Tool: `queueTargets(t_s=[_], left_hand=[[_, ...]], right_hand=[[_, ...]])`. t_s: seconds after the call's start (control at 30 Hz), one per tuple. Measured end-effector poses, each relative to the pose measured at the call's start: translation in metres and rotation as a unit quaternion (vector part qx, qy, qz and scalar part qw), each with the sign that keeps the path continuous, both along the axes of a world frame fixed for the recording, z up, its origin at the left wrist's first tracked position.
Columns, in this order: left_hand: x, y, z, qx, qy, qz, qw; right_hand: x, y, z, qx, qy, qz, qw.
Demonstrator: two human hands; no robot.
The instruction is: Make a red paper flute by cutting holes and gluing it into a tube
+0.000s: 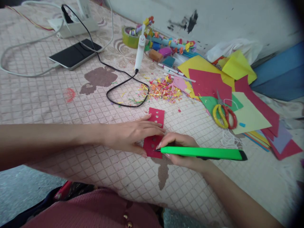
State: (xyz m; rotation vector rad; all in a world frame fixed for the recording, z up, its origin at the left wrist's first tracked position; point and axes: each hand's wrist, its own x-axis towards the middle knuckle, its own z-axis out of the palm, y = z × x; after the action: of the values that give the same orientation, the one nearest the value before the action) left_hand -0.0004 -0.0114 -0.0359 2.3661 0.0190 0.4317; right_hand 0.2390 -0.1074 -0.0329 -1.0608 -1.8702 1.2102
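A red paper strip (158,116) with small round holes lies on the checked cloth in front of me. My left hand (135,133) rests flat across its middle, fingers stretched out and pressing on it. My right hand (180,142) is closed round a green utility knife (201,153) with a black end. The knife's thin dark tip touches the lower part of the strip, close to my left thumb. Part of the strip is hidden under my left fingers.
Paper scraps (166,90) lie beyond the strip. Scissors (224,115) rest on coloured paper sheets (211,82) at right. A white pen-shaped device (140,52) stands on its black cord (106,95). Back left are a phone-like black slab (76,53) and a power strip (76,27).
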Motion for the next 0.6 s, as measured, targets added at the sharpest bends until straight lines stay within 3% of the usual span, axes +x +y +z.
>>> queueTargets(t_s=[0.6], left_hand=[[-0.0006, -0.0002, 0.0014, 0.002, -0.002, 0.003, 1.0]], right_hand=[[-0.0023, 0.002, 0.0043, -0.005, -0.005, 0.012, 1.0]])
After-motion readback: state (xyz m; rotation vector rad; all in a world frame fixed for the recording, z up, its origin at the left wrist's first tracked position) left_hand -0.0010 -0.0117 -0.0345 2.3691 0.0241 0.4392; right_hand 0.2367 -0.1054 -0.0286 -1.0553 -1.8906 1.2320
